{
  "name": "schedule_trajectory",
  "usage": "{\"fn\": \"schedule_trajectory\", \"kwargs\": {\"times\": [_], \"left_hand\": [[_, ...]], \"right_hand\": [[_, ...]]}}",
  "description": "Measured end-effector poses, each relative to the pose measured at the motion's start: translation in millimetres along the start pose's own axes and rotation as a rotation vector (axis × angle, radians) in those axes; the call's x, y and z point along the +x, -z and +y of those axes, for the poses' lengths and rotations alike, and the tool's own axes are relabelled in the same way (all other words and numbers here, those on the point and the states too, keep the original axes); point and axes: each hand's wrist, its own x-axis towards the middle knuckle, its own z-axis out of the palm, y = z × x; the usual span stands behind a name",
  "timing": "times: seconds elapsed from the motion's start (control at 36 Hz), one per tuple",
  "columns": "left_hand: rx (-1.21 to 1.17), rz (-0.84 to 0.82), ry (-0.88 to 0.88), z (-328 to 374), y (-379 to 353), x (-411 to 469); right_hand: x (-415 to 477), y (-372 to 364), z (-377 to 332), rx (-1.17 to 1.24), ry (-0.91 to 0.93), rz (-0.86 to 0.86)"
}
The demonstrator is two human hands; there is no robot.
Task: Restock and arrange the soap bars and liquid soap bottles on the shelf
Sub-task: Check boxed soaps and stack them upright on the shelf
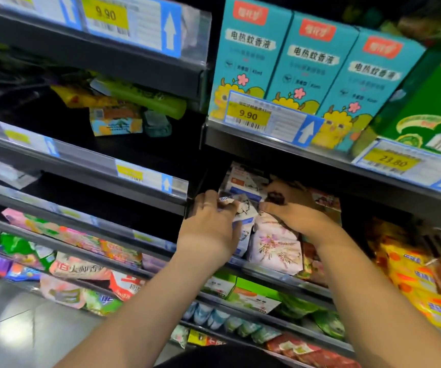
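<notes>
Hands first: the left hand (210, 221) curls around a white-and-blue soap pack (238, 208), fingers closed on its top edge, at the left end of the middle shelf (272, 272) in the right-hand bay. The right hand (297, 219) lies palm-down with fingers bent over a pale pink floral soap pack (276, 245), its thumb pressing toward the white pack; whether it truly grips or only steadies is hard to tell.

To do this step well, I judge the white pack should be stood upright and pushed against the shelf's left wall, label facing out, while the right hand holds the pink pack so the row does not topple. Soft wrappers slump, so packing them snugly side by side should help.

Counting: two hands; at least two white-and-blue packs, one held and one behind it; one pink floral pack clearly seen; a brown pack (288, 189) behind the right hand; further reddish packs to the right are too blurred to count. No liquid soap bottles are recognisable on this shelf.

Above, three teal boxes (315, 65) stand in a row beside a green box (426, 112), with two readable yellow price tags (248, 115) beneath them. Lower shelves hold mixed soap packs, uncountable through blur.
</notes>
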Motion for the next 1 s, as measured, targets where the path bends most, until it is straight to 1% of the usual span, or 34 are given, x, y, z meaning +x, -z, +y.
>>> {"fn": "schedule_trajectory", "kwargs": {"times": [0.08, 0.28, 0.39, 0.47, 0.58, 0.61, 0.69, 0.78, 0.83, 0.92, 1.0], "left_hand": [[-0.008, -0.037, 0.001, 6.0, 1.2, 2.8], [0.023, -0.103, 0.002, 8.2, 8.8, 10.4], [0.052, -0.093, -0.046, 8.7, 12.0, 15.1], [0.025, -0.092, -0.063, 8.0, 12.5, 19.0], [0.000, -0.067, -0.094, 5.4, 7.9, 21.5], [0.005, -0.065, -0.101, 4.8, 6.0, 21.4], [0.016, -0.062, -0.101, 1.4, 0.0, 22.3], [-0.022, -0.036, -0.084, -1.2, -2.6, 23.1], [-0.035, -0.035, -0.073, -1.2, -3.5, 22.3], [-0.040, -0.024, -0.071, 0.0, -2.7, 19.5], [-0.072, -0.025, -0.072, 5.7, 2.3, 16.8]], "right_hand": [[0.9, -2.7, -2.5, 0.042, -0.055, 0.004], [13.5, -12.1, -8.8, 0.021, -0.050, 0.080], [14.6, -12.1, -9.1, 0.024, -0.042, 0.100], [7.9, -11.2, -3.9, 0.111, -0.012, 0.136], [-7.8, -14.0, 4.4, 0.246, 0.029, 0.280], [-12.3, -14.5, 5.3, 0.297, 0.018, 0.311], [-17.5, -18.7, 12.2, 0.452, -0.093, 0.391], [-20.7, -15.7, 12.8, 0.550, -0.182, 0.418], [-23.1, -13.6, 13.4, 0.649, -0.190, 0.452], [-33.6, -9.7, 20.4, 0.592, -0.175, 0.501], [-54.5, -3.0, 38.6, 0.375, -0.120, 0.516]]}}
